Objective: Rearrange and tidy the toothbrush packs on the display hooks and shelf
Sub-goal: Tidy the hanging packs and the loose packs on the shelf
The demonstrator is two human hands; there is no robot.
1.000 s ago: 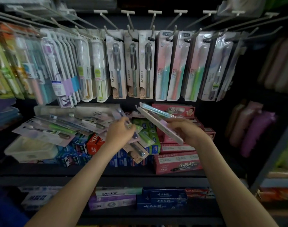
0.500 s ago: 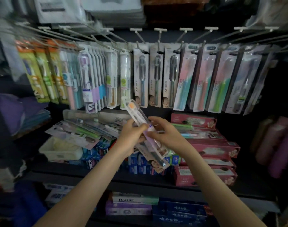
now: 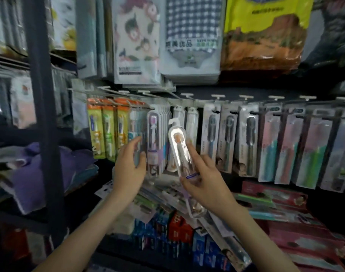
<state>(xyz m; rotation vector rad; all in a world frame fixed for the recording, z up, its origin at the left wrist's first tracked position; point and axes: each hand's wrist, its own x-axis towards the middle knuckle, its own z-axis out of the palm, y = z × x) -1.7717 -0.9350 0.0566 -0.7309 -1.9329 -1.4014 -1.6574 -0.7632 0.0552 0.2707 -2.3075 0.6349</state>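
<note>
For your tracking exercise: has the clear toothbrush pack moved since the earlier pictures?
Yes. The clear toothbrush pack rose from below the hanging packs to overlap them.

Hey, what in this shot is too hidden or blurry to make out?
Head view:
- Clear toothbrush pack: label too small; lower part covered by the right hand.
- Whether the left hand grips the hanging purple packs: blurred.
- Shelf boxes: partly behind the forearms.

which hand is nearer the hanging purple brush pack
Left. The left hand is just left of the purple brush pack; the right hand is lower to its right, gripping a clear pack.
</note>
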